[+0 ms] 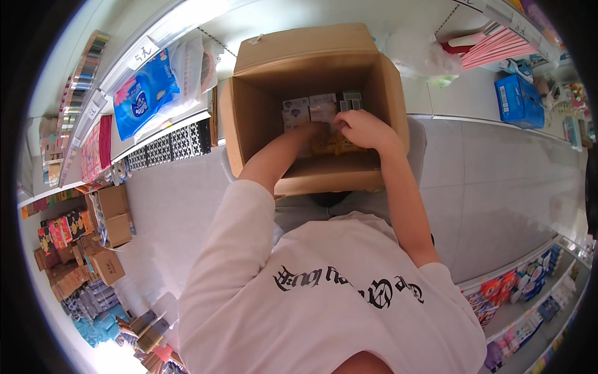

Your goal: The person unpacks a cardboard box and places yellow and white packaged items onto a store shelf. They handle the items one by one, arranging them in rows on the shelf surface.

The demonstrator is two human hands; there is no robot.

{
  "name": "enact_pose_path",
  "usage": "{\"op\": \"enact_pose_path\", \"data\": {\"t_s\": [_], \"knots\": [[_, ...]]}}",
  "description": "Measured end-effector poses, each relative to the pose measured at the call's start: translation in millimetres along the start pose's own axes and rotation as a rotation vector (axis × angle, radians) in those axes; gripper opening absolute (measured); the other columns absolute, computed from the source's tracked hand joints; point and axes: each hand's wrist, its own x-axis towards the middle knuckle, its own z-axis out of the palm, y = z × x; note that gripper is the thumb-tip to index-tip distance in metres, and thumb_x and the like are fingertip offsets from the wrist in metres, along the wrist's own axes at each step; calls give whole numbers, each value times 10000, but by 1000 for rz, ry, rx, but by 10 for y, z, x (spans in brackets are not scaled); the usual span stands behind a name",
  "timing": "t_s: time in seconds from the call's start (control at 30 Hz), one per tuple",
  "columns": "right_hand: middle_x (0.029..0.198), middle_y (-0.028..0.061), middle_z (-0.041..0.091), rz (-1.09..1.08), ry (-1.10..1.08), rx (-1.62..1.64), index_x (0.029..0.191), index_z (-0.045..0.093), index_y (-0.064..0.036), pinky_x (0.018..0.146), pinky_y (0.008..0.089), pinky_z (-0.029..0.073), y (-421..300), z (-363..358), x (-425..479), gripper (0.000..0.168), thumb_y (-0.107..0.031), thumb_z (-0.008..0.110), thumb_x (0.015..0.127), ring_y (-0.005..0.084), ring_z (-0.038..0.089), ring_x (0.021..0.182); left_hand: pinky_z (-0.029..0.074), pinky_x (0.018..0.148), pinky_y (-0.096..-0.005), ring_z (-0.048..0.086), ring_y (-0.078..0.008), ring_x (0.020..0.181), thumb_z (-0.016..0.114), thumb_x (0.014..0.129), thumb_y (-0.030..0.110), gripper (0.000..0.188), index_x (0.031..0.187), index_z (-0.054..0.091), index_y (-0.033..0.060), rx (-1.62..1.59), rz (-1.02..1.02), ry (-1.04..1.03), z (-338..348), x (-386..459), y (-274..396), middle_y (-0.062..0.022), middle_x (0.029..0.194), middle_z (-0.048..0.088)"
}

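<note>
An open cardboard carton (322, 182) stands in front of my body, its flaps spread. Small white printed packages (295, 112) sit in rows on its floor, with dark green-and-white packages (351, 99) at the back right. Yellow packages (324, 146) lie nearer to me. My left hand (320, 130) reaches down among them; shadow blurs its fingers, so its grip is unclear. Just right of it, my right hand (362, 128) is over the packages with fingers curled. Whether anything is between those fingers is hidden.
A white shelf (418, 91) runs behind the carton. On it are a blue tissue pack (147, 89) at left and a blue package (519, 100) at right. Opened cartons (114, 217) crowd the left side. Stocked shelves (514, 304) stand at lower right.
</note>
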Motion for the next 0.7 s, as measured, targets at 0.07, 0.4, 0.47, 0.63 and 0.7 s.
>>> {"op": "enact_pose_path", "data": {"t_s": [0.07, 0.4, 0.47, 0.63, 0.7], "knots": [[1086, 205, 701, 14, -10, 52, 1102, 704, -31, 937, 447, 513, -49, -34, -22, 293, -94, 548, 862, 388, 650, 1048, 541, 814, -459, 690, -267, 966, 686, 816, 257, 300, 1056, 716, 80, -627, -304, 39, 185, -119, 51, -143, 1068, 728], [993, 180, 717, -131, 201, 112, 1069, 681, -35, 838, 435, 540, -66, -58, -33, 250, -94, 545, 868, 361, 682, 948, 534, 828, -444, 691, -299, 988, 649, 832, 221, 287, 1088, 674, 93, 427, 245, 369, -248, -1122, 1257, -153, 1045, 711], [993, 178, 716, -166, 287, 217, 1055, 680, -34, 838, 429, 539, -192, -144, -81, 241, -72, 536, 865, 363, 679, 944, 538, 823, -438, 693, -308, 981, 642, 840, 200, 281, 1100, 667, 96, 329, 360, 515, -417, -1199, 1506, -155, 1038, 711], [1123, 126, 680, -283, 672, 393, 1166, 630, -35, 850, 362, 532, -484, -303, -286, 284, -47, 617, 883, 271, 667, 981, 551, 783, -431, 699, -332, 924, 646, 848, 160, 248, 1087, 659, 97, 508, 300, 555, -1028, -2010, 2239, -139, 997, 714], [1253, 109, 626, -268, 725, 363, 1319, 567, -52, 929, 348, 514, -569, -398, -472, 454, -55, 677, 878, 226, 626, 1106, 552, 749, -434, 699, -337, 873, 666, 846, 169, 189, 1019, 666, 95, 673, 167, 461, -1355, -2632, 2687, -123, 949, 720]]}}
